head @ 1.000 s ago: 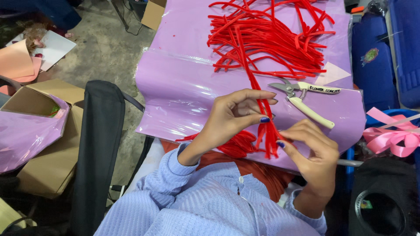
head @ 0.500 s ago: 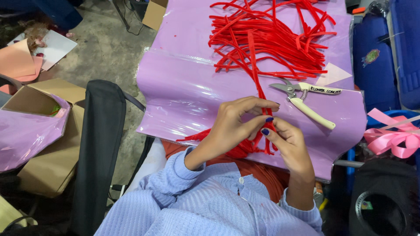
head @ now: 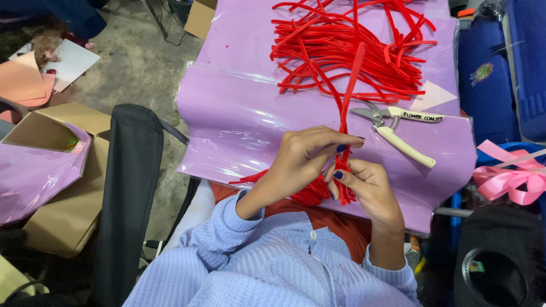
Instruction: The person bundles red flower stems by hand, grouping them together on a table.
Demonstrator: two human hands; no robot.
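A heap of red fuzzy stems (head: 352,51) lies on a purple sheet (head: 239,113) spread over the table. My left hand (head: 304,156) pinches one long red stem (head: 350,91) that runs up toward the heap. My right hand (head: 367,187) grips a bundle of red stems (head: 310,193) at the sheet's near edge, touching the left fingers. White-handled cutters (head: 398,133) lie just right of the hands.
A black chair back (head: 128,193) stands at the left. A cardboard box (head: 57,170) with purple sheet sits on the floor beyond it. Pink ribbon (head: 509,176) and blue containers (head: 495,79) are at the right. A black bin (head: 495,267) is at the lower right.
My right hand has moved left and up to meet the left hand at the bundle. A long red stem is now pulled taut from the heap.
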